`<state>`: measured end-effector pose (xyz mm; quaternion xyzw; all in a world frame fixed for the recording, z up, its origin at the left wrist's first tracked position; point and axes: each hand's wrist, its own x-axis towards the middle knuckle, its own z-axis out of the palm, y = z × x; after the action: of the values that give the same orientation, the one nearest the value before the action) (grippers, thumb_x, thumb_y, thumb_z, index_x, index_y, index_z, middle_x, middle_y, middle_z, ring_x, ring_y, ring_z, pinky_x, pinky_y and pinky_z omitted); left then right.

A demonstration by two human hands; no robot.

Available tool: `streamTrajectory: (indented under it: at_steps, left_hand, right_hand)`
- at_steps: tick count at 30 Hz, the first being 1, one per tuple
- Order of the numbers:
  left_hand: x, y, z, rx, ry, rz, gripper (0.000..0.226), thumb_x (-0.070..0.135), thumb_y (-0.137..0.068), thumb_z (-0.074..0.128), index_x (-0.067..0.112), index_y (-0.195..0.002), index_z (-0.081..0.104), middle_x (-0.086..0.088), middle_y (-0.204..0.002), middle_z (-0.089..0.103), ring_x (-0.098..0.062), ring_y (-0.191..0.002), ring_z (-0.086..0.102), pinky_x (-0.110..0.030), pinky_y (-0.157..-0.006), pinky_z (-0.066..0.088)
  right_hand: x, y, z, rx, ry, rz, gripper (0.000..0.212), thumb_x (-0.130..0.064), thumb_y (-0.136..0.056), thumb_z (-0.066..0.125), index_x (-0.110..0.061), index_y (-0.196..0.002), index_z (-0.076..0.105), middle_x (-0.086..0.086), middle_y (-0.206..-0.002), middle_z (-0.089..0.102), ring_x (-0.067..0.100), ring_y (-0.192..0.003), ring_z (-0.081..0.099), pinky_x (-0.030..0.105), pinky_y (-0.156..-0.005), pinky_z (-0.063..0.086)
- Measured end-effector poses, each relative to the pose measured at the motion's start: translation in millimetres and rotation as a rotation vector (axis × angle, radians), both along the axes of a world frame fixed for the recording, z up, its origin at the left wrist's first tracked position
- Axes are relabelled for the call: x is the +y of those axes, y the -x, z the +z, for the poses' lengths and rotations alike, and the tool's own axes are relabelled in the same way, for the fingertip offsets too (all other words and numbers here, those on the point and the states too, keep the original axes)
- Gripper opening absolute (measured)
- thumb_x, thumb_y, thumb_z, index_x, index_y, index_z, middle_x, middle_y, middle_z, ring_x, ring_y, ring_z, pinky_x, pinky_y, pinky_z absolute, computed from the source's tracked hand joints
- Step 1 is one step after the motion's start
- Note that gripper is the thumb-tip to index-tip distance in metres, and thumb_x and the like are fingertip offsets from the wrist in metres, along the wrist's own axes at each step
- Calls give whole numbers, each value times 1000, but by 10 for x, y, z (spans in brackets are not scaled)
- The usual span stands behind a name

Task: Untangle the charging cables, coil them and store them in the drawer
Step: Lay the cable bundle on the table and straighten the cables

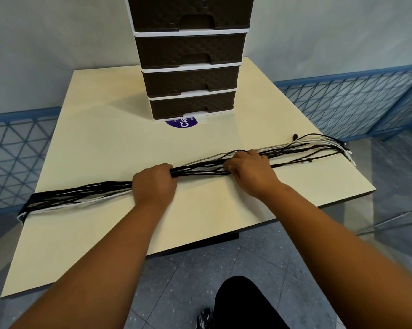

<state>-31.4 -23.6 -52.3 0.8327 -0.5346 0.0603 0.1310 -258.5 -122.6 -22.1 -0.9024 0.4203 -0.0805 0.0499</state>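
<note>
**Black and white cables stretched flat, both hands on the bundle**

Black strands mixed with white and grey ones are making up the cable bundle [200, 168], which is lying across the cream table [105, 143] in front of the drawer unit [190, 74]. Its long axis is running from the table's left edge, lower in the view, up to the right edge, so it is slanting slightly away from the person on the right. The looped, folded ends are hanging at the left edge; the plug ends are fanning out at the right, near the far right corner.

The left hand [155, 184] is curling its fingers round the bundle near mid-length and gripping it tight. The right hand [247, 172] is lying over the strands just to the right, fingers bent onto them; whether it is pinching a single cable or pressing the lot, I cannot tell.

Judgement: this is looking like the separating step, with coiling and storing not yet begun; all four drawers are closed.

To do it well:
- keep the left hand as anchor
- pick one strand with the right and draw it along the bundle's axis toward the plug end, not sideways, so crossings are sliding out rather than tightening
- stop if plugs snag
</note>
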Motion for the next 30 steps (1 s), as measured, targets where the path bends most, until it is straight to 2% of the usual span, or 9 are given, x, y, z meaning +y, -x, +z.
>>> streamTrajectory:
  at_steps: [4, 10, 14, 18, 20, 22, 25, 28, 30]
  left_hand:
    - [-13, -5, -1, 7, -22, 6, 14, 20, -84, 52, 19, -74, 62, -2, -64, 62, -28, -58, 52, -29, -55, 33]
    - [-8, -12, -7, 1, -6, -8, 14, 19, -83, 52, 19, -77, 65, -2, -67, 65, -28, -61, 55, -29, -56, 32]
    - [-1, -8, 0, -5, -6, -10, 15, 21, -85, 52, 18, -74, 61, -2, -66, 64, -27, -58, 49, -29, -55, 30]
    - [5, -7, 12, -2, -5, -10, 17, 24, -87, 52, 20, -73, 60, -1, -64, 62, -26, -56, 47, -29, -54, 29]
    - [0, -3, 19, -5, -13, -8, 15, 23, -86, 52, 20, -73, 60, -1, -64, 62, -25, -56, 46, -29, -54, 29]
    - [2, 0, 29, -2, -19, -9, 15, 22, -86, 52, 21, -72, 58, -1, -65, 62, -25, -57, 46, -29, -54, 28]
    - [8, -5, 20, 6, -17, -17, 16, 21, -86, 50, 22, -71, 55, 0, -65, 62, -25, -57, 46, -29, -54, 30]
    - [-6, -10, 3, 5, -11, -10, 17, 21, -86, 50, 20, -71, 57, -1, -64, 62, -26, -57, 47, -29, -54, 31]
    - [-14, -16, -3, 2, -25, -5, 16, 20, -85, 50, 18, -72, 58, -1, -64, 62, -26, -57, 48, -29, -54, 32]
  right_hand:
    - [-17, -41, 32, 85, -25, 21, 27, -39, -94, 55, -21, -114, 61, 1, -116, 57, 26, -112, 46, 38, -85, 34]
    - [-22, -18, 97, 132, -110, 88, 22, -42, -84, 56, -21, -89, 54, -4, -88, 52, 18, -92, 43, 35, -79, 30]
    - [-63, 18, 215, 122, -163, 124, 22, -41, -86, 59, -21, -85, 52, -7, -73, 51, 21, -78, 50, 31, -71, 30]
    - [-180, 99, 402, -70, -420, 28, 45, -58, -89, 57, -14, -84, 59, 0, -71, 55, 18, -69, 51, 32, -62, 37]
    - [-245, 117, 481, -92, -454, 13, 56, -64, -87, 54, -9, -79, 58, 3, -66, 52, 18, -65, 47, 32, -61, 36]
    - [-307, 143, 556, 3, -384, 13, 64, -70, -84, 50, -7, -73, 55, 5, -63, 49, 18, -63, 45, 32, -60, 34]
    - [-437, 245, 632, 177, -240, -1, 66, -77, -80, 47, -12, -74, 58, 2, -67, 56, 19, -70, 50, 33, -66, 34]
    - [-541, 345, 651, 334, -23, 7, 47, -69, -86, 50, -24, -78, 61, -3, -76, 59, 20, -89, 49, 37, -78, 32]
    - [-572, 391, 672, 369, 79, -52, 37, -62, -90, 50, -28, -85, 65, -4, -79, 58, 20, -96, 45, 38, -80, 29]
